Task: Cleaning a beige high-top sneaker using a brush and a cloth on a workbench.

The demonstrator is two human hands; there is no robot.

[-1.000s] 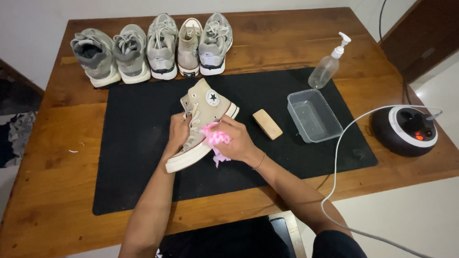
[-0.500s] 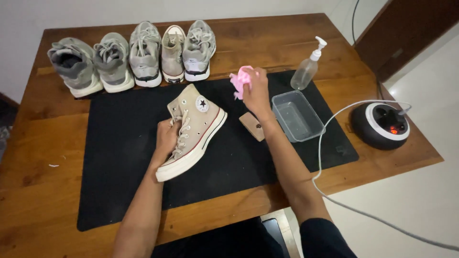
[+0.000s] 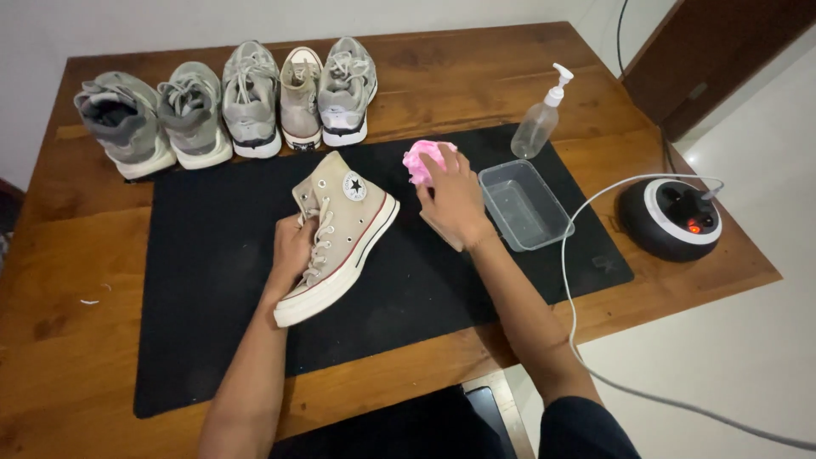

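My left hand (image 3: 293, 246) grips a beige high-top sneaker (image 3: 340, 234) by its laced front, holding it on its side on the black mat (image 3: 195, 255). My right hand (image 3: 450, 200) hovers to the right of the sneaker, fingers pinching a crumpled pink cloth (image 3: 421, 161) above the mat. A wooden block under this hand is mostly hidden.
Several grey and beige sneakers (image 3: 229, 102) line the far edge of the wooden table (image 3: 51, 280). A clear plastic tub (image 3: 523, 204) and a pump bottle (image 3: 540, 123) stand right of my hand. A round black device (image 3: 671, 217) with a white cable (image 3: 586, 340) sits far right.
My right hand lifted the pink cloth off the sneaker's side and carried it up and to the right, toward the tub. The left hand kept its hold on the sneaker.
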